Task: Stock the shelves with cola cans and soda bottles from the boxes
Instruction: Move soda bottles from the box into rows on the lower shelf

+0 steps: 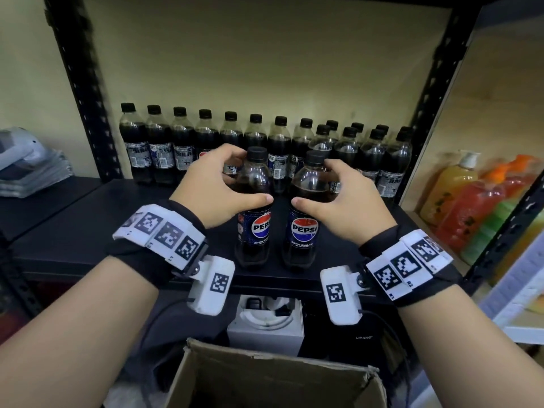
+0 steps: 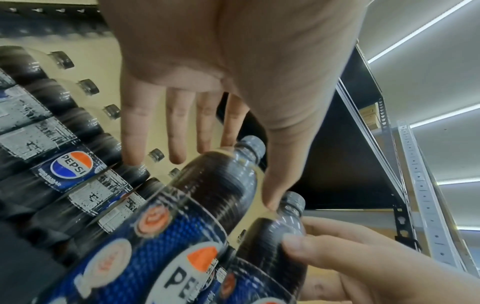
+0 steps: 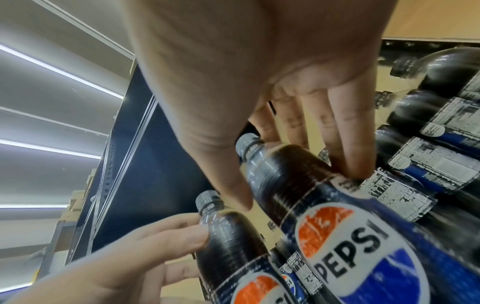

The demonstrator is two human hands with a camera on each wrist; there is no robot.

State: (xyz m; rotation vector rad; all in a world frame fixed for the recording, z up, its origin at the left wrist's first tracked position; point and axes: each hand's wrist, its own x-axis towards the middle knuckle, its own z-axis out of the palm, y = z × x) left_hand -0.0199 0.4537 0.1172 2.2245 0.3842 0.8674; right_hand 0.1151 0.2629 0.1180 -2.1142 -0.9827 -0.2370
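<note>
1. A cardboard box [image 1: 273, 378] is sitting below the shelf [image 1: 88, 231]; its contents are not showing.
2. Rows of Pepsi bottles [image 1: 206, 142] are standing at the back of the shelf.
3. The left hand [image 1: 217, 187] is gripping the left Pepsi Zero Sugar bottle [image 1: 254, 219] by its shoulder, upright near the shelf's front.
4. The right hand [image 1: 344, 198] is gripping the right Pepsi Zero Sugar bottle [image 1: 304, 225] likewise, just beside the first.
</note>
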